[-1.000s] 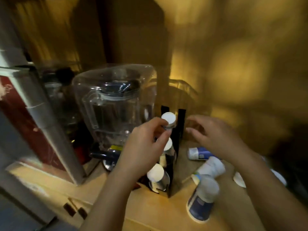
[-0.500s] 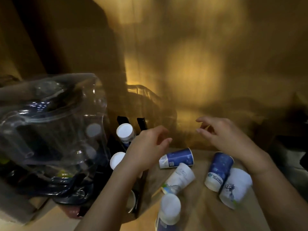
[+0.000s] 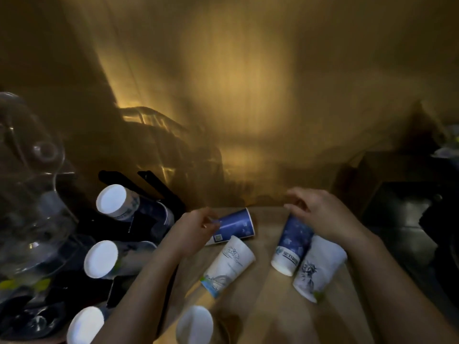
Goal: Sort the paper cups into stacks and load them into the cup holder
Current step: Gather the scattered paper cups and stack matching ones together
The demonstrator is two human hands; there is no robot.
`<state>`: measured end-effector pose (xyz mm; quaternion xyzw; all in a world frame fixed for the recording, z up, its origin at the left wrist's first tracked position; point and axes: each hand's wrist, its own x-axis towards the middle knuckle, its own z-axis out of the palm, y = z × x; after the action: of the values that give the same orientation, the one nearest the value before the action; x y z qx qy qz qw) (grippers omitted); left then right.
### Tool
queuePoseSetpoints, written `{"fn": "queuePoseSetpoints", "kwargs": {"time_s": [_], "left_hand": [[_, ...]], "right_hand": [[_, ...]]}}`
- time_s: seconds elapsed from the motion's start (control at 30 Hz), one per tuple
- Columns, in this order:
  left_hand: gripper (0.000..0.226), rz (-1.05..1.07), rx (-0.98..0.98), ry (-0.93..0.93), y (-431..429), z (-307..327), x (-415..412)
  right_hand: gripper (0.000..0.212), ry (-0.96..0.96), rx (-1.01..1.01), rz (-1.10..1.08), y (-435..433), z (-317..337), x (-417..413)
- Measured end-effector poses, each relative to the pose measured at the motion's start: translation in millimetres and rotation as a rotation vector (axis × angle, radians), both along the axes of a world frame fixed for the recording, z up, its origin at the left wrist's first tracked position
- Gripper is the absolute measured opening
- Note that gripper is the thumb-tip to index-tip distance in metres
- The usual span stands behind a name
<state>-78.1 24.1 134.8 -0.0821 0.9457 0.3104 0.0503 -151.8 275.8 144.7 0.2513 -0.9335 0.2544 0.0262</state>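
Note:
The black cup holder stands at the left with three cup stacks in it, their white bases facing me. Loose cups lie on the wooden table. My left hand closes its fingertips on the base end of a blue cup lying on its side. My right hand arches with fingers apart over the far end of a second blue cup. White printed cups lie beside them, one in the middle and one at the right. Another cup stands upside down near me.
A clear plastic jug crowds the far left next to the holder. A wooden wall rises right behind the table. Dark shapes fill the right side beyond the table's edge.
My left hand left the top stack in the holder and came down right onto the lying blue cup. My right hand dropped onto the other blue cup. The view swung right.

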Motion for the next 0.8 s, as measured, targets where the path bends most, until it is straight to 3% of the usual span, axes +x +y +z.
{"fn": "queuePoseSetpoints", "kwargs": {"time_s": [0.1, 0.2, 0.3, 0.4, 0.47, 0.57, 0.67, 0.7, 0.8], "left_hand": [[0.022, 0.012, 0.014, -0.098, -4.3, -29.5, -7.9], [0.007, 0.003, 0.081, -0.131, -8.7, -61.2, -9.3], [0.013, -0.047, 0.071, -0.287, -17.7, -101.7, -11.6], [0.041, -0.213, -0.031, -0.476, -26.4, -136.7, -15.3], [0.054, -0.202, 0.007, -0.53, -29.0, -148.7, -13.1], [0.091, -0.132, 0.092, -0.556, -31.5, -156.1, -5.3], [0.113, -0.128, 0.119, -0.543, -29.9, -160.9, 2.6], [0.112, -0.138, 0.126, -0.527, -29.4, -161.5, 4.6], [0.088, -0.144, 0.14, -0.461, -29.9, -164.1, 11.5]], "right_hand": [[0.021, -0.006, 0.09, -0.023, 12.6, -30.5, 7.6], [0.023, -0.009, 0.208, -0.045, 23.6, -64.2, 19.6], [0.026, -0.054, 0.304, -0.075, 33.9, -93.6, 30.8], [0.055, -0.113, 0.468, 0.001, 43.9, -117.7, 38.3], [0.068, -0.118, 0.518, 0.042, 48.3, -126.0, 44.8], [0.069, -0.002, 0.581, 0.107, 47.7, -132.6, 54.4], [0.042, 0.162, 0.593, 0.135, 46.6, -140.7, 61.8], [0.038, 0.209, 0.615, 0.138, 46.9, -145.8, 62.8], [0.06, 0.233, 0.675, 0.13, 47.1, -155.5, 63.5]]}}
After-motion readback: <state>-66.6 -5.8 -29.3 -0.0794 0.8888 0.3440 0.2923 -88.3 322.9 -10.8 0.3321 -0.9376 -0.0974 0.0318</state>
